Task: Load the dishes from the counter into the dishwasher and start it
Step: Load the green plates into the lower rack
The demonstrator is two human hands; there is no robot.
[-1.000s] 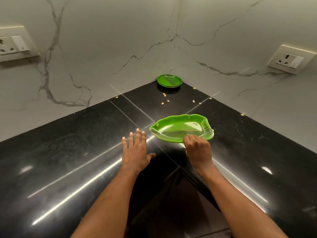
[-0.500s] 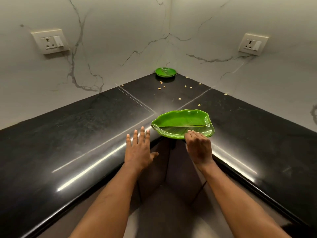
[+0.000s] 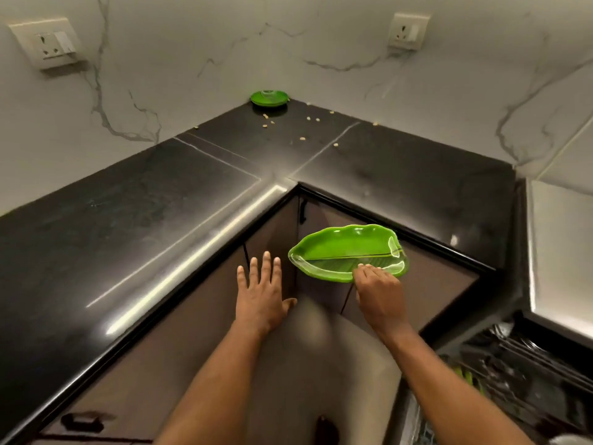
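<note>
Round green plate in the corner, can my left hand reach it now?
Probably not without leaning in: the round plate sits far beyond the open left hand, though only crumbs lie between.

Both bare forearms reach forward from lower frame. Left hand (image 3: 261, 292) palm down, fingers straight, slightly spread, thumb out, holding nothing. Right hand (image 3: 380, 292) back up, fingers curled, pinching near rim of green leaf plate (image 3: 346, 248).

Home kitchen: counter (image 3: 160, 200), dishwasher (image 3: 529, 364).

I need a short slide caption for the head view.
Right hand holds green leaf-shaped plate clear of black counter; left hand open.
</note>
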